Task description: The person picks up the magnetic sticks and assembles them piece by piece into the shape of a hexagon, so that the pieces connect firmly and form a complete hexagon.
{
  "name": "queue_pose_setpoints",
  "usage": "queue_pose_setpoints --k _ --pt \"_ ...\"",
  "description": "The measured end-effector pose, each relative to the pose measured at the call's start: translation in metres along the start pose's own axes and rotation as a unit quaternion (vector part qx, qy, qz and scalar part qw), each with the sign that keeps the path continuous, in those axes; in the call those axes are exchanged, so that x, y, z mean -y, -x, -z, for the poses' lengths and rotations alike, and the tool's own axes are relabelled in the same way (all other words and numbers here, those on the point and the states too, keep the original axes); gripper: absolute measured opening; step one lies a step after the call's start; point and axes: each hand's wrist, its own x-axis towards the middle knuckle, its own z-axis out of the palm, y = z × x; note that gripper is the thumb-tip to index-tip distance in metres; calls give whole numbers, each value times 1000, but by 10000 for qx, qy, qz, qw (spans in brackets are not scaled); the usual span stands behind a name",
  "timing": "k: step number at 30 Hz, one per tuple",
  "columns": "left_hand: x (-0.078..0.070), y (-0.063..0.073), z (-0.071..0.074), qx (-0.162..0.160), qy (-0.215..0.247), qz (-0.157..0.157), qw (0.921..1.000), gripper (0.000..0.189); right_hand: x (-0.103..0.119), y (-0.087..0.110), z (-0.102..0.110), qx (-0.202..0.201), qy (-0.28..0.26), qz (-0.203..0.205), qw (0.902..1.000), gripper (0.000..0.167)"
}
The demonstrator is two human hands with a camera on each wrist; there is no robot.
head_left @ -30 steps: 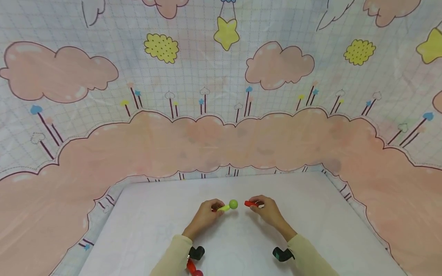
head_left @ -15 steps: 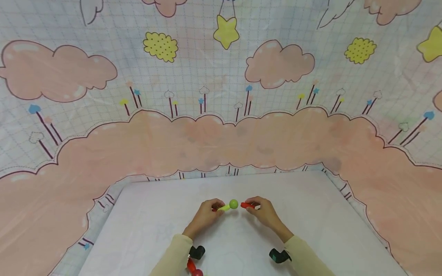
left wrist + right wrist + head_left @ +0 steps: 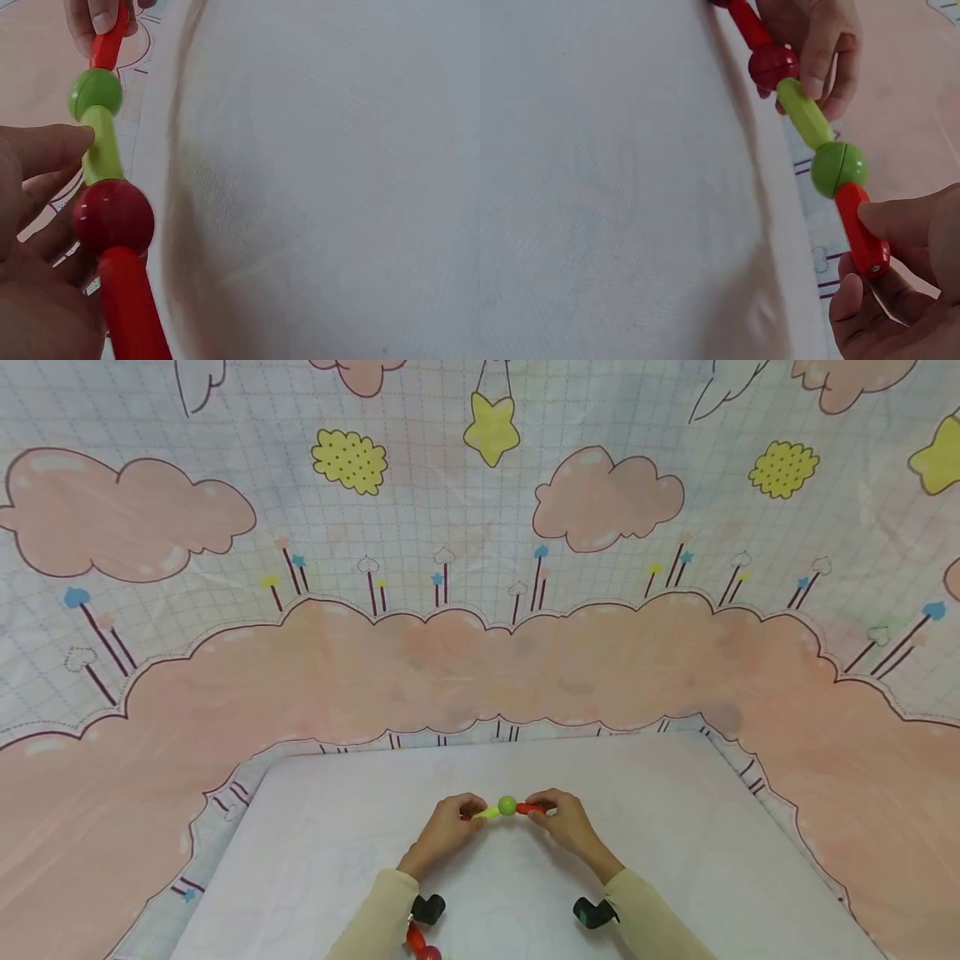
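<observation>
In the left wrist view my left hand [image 3: 37, 225] pinches a yellow-green rod [image 3: 102, 146] between thumb and fingers. A dark red ball [image 3: 114, 217] joins one end of that rod, and a longer red rod [image 3: 135, 307] runs on from it. At the other end sits a green ball [image 3: 839, 169]. My right hand [image 3: 568, 825] holds a short red rod [image 3: 861, 229] by thumb and fingers; its end touches the green ball. The pieces form one chain held above the white table [image 3: 637, 793], with both hands facing each other.
Another red rod [image 3: 416, 937] and red ball [image 3: 429, 953] show at the bottom, beside the left sleeve [image 3: 378, 914]. A black wrist camera [image 3: 594, 913] hangs by the right sleeve, another black one [image 3: 428, 909] by the left. A cartoon-print cloth [image 3: 480, 668] lies behind the table.
My right hand has moved left with the red rod, closing the gap until the rod meets the green ball. My left hand has stayed nearly still.
</observation>
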Motion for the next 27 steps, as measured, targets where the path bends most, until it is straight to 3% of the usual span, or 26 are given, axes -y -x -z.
queue_pose_setpoints --k 7,12,16,19,27 --pt "-6 5 6 155 337 429 9984 24 -9 -6 -6 265 82 -146 9995 14" --pt "-12 9 14 67 125 246 9996 22 -16 -8 -9 420 55 -417 9982 13" --pt "-16 14 21 -48 -154 -131 9998 20 -18 -9 -10 439 13 -495 9978 13" --pt "-18 20 25 -67 -206 -245 9995 19 -19 -9 -10 437 10 -539 9976 13" --pt "-26 44 31 321 69 -219 9992 21 -19 -8 -9 477 35 -537 9974 15"
